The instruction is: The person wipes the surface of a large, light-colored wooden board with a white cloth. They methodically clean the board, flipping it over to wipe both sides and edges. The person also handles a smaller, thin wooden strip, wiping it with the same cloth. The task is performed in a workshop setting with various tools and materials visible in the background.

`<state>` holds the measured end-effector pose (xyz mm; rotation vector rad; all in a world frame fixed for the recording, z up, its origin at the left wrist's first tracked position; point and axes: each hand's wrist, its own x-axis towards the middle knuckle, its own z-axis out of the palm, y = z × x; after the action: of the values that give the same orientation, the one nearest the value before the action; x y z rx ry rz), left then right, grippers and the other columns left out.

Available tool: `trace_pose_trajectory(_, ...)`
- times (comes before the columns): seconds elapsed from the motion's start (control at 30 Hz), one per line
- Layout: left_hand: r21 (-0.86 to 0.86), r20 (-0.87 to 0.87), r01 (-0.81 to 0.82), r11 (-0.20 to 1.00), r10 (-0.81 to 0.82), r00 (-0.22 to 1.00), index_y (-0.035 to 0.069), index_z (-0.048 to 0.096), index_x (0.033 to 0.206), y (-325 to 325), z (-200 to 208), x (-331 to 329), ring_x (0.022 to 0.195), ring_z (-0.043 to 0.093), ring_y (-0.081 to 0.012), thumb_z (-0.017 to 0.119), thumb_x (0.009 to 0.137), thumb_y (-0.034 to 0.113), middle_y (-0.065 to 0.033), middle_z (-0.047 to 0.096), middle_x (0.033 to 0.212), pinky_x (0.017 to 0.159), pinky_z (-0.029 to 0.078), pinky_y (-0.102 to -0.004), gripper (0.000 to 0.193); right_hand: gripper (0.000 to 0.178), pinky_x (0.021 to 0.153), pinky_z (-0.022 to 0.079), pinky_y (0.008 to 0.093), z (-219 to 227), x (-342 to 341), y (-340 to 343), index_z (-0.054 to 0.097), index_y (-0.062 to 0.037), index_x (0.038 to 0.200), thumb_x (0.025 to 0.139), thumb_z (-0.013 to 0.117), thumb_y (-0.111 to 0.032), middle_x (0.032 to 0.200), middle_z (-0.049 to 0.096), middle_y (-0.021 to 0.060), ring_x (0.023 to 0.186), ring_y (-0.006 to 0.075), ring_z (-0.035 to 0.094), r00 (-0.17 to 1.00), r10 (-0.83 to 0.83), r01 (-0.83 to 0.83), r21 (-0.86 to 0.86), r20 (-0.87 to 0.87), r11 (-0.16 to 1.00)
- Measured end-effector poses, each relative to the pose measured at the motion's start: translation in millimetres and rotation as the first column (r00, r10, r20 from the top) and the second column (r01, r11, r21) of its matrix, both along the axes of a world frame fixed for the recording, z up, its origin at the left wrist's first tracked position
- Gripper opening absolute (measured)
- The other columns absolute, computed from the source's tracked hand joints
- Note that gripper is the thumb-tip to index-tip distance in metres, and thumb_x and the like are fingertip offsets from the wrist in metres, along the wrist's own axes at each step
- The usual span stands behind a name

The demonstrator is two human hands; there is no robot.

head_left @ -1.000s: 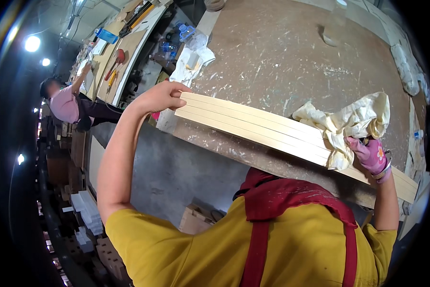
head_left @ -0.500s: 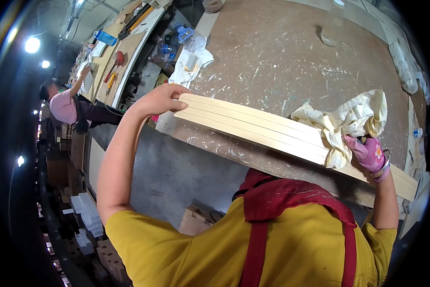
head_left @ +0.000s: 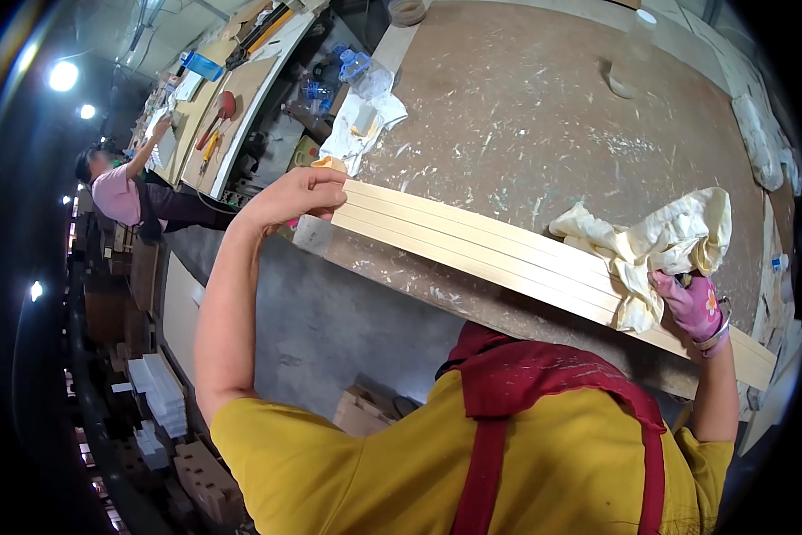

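A flat bundle of several pale wooden strips [head_left: 472, 245] lies side by side along the table's front edge. At its left end, my bare left hand [head_left: 296, 198] is closed with fingers and thumb around the strip ends. Toward the other end, my right hand [head_left: 693, 308], in a pink flowered glove, is closed on a crumpled cream cloth [head_left: 664, 234]. Part of that cloth drapes over the strips and touches their upper faces. The glove's palm side and the fingertips under the cloth are hidden.
The brown worktable [head_left: 508, 107] is marked with white specks. A clear bottle [head_left: 631, 58] stands at its far right, and a white cloth [head_left: 365, 120] lies at its left edge near a large plastic bottle [head_left: 365, 73]. A co-worker [head_left: 120, 192] is at another bench, far left.
The whole view has shifted slightly, moving the table right and down in the picture. My left fingers sit closer together at the strip ends. My right hand still grips the cloth.
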<state>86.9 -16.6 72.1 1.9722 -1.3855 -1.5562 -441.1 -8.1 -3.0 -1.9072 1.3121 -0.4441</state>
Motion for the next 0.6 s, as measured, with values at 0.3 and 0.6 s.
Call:
trace_pose_trajectory(0.3, -0.059, 0.266, 0.229, 0.972, -0.206, 0.942, -0.002, 0.054, 0.099, -4.4, 7.6, -26.2, 0.067, 0.051, -0.0076, 0.063, 0.076, 0.009, -0.0031, 0.059, 0.076, 0.060, 0.042, -0.0226, 0.027, 0.020, 0.079, 0.043, 0.0352, 0.3, 3.4, -1.0, 0.060, -0.0052, 0.101, 0.084, 0.061, -0.016, 0.095, 0.060, 0.0122, 0.089, 0.0262, 0.056, 1.000, -0.012, 0.012, -0.001, 0.002, 1.000)
trace_pose_trajectory(0.6, -0.046, 0.284, 0.249, 0.967, -0.226, 0.932, -0.003, 0.055, 0.104, -5.8, 4.7, -18.1, 0.066, 0.051, -0.0087, 0.059, 0.078, 0.006, -0.0046, 0.058, 0.074, 0.059, 0.042, -0.0239, 0.027, 0.015, 0.073, 0.045, 0.0357, -1.4, 8.6, -2.5, 0.060, -0.0107, 0.101, 0.086, 0.058, -0.016, 0.091, 0.061, 0.0123, 0.083, 0.0306, 0.057, 0.998, -0.004, 0.008, -0.065, 0.063, 0.998)
